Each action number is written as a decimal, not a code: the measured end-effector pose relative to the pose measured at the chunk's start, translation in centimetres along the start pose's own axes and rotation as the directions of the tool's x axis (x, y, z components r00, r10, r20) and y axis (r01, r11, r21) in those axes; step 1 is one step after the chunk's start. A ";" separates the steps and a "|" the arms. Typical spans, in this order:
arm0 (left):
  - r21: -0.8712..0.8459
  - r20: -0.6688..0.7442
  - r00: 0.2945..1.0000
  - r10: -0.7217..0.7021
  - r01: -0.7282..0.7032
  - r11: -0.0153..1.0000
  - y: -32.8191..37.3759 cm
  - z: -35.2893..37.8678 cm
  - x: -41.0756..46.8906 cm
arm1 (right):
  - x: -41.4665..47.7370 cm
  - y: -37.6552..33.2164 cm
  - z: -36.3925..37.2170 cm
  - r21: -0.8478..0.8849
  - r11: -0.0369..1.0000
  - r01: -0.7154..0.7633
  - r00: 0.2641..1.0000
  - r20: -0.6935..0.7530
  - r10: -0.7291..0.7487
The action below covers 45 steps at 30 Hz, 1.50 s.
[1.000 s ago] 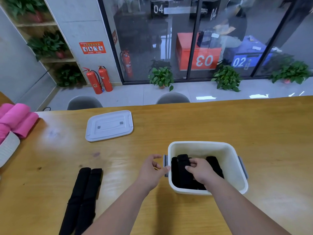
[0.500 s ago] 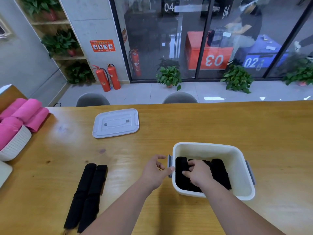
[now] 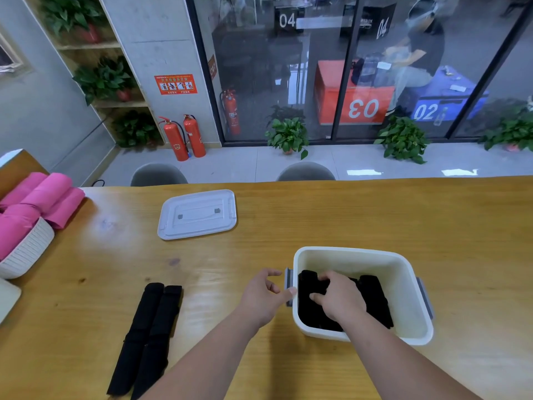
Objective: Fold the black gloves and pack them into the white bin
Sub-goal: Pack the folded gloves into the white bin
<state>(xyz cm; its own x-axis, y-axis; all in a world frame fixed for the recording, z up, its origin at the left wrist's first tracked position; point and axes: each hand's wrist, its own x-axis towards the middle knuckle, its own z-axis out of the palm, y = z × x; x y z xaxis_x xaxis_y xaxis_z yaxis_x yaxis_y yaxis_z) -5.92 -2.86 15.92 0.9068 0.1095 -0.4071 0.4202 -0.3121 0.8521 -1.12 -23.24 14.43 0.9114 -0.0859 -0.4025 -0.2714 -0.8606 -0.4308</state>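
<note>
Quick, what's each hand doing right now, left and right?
Left hand: open, empty, thumb against the white bin by its side latch.
Right hand: inside the bin, fingers curled on a folded black glove.

The table (image 3: pixel 375 215) is varnished wood, smooth and glossy, with pale glare patches and visible grain. The bin (image 3: pixel 403 287) is smooth white plastic with a slight sheen; its lid (image 3: pixel 197 214) is the same plastic, faintly translucent. The gloves (image 3: pixel 147 339) are matt black cloth. The basket (image 3: pixel 27 252) looks woven and ribbed, holding soft pink cloth rolls (image 3: pixel 43 194).
</note>
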 end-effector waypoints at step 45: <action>0.107 -0.491 0.846 -0.206 0.294 0.950 -15.1 -13.9 -10.4 | -5.0 -15.2 10.3 0.176 0.861 0.477 0.752 0.425 -0.503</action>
<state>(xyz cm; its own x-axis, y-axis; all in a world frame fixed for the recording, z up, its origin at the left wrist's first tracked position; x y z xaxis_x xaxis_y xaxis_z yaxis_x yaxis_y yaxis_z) -21.24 13.86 11.85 0.6972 0.6208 -0.3585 0.6617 -0.3650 0.6549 -4.73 -4.53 14.66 0.6909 0.5819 -0.4290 0.1463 -0.6937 -0.7053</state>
